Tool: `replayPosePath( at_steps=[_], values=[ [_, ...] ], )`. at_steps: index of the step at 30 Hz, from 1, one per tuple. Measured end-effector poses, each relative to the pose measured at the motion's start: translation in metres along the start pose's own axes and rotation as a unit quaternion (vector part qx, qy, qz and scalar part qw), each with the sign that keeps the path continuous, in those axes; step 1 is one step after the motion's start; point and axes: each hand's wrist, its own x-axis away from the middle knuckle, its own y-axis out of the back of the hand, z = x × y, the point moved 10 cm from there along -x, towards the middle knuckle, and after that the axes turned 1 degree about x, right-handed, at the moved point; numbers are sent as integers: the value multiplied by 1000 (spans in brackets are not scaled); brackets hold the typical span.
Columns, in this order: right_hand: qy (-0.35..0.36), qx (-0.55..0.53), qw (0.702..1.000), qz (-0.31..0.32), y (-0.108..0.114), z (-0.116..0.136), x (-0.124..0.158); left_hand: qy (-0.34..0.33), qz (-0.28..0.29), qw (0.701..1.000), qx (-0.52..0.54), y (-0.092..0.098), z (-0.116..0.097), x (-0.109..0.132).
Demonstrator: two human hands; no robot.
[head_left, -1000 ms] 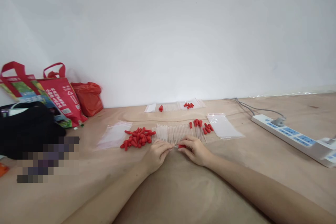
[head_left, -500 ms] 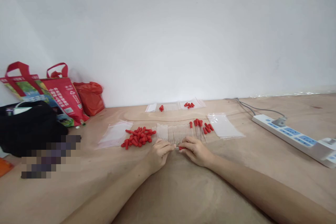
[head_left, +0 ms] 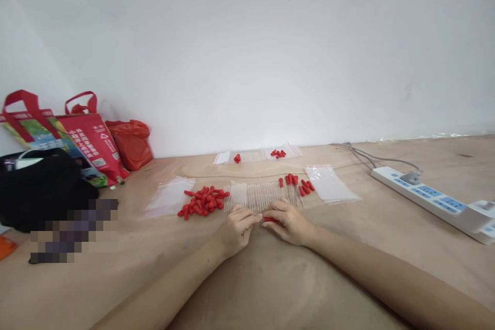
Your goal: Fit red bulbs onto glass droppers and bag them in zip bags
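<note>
A pale wall [head_left: 247, 62] rises behind a wooden bench [head_left: 247, 289], meeting it along the far edge. At the left end of that edge lean red carry bags [head_left: 91, 147], with a black bag [head_left: 46, 191] nearer. A white power strip [head_left: 431, 198] lies toward the bench's right side.

Midway across, well short of the far edge, the left hand [head_left: 238, 227] and right hand [head_left: 289, 223] work almost tip to tip. Flat zip bags [head_left: 331, 184] flank a row of clear tubes [head_left: 263, 196] beyond the hands; a heap of red bulbs [head_left: 203, 202] sits at its left end, and a few tubes wearing bulbs [head_left: 292, 180] at its right.

The right fingers pinch a red bulb [head_left: 270, 219]; the left thumb and fingertips are pressed together, seemingly on a clear tube they mostly hide. The step in hand looks like seating this bulb on the tube's end, though the joint is too small to judge. The next move calls for keeping both in line and pushing gently, sparing the thin tube sideways strain.
</note>
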Motion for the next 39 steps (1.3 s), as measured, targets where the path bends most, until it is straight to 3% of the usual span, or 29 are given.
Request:
replayPosePath(
  at_steps=[10, 21, 31, 35, 39],
  values=[
    [-71, 55, 994, -61, 18, -18, 4, 80, 4, 994, -78, 11, 21, 3],
    [-46, 39, 997, -55, 17, -10, 1, 68, -3, 995, -78, 12, 8, -1],
    [-25, 12, 999, -35, 11, -8, -2, 75, 9, 995, -71, 9, 11, 1],
    [-59, -99, 992, -53, 14, -17, -6, 107, -2, 992, -63, 10, 18, 1],
    [-162, -240, 948, -132, 27, -47, -8, 141, 1, 989, -47, 10, 27, 2]
  ],
)
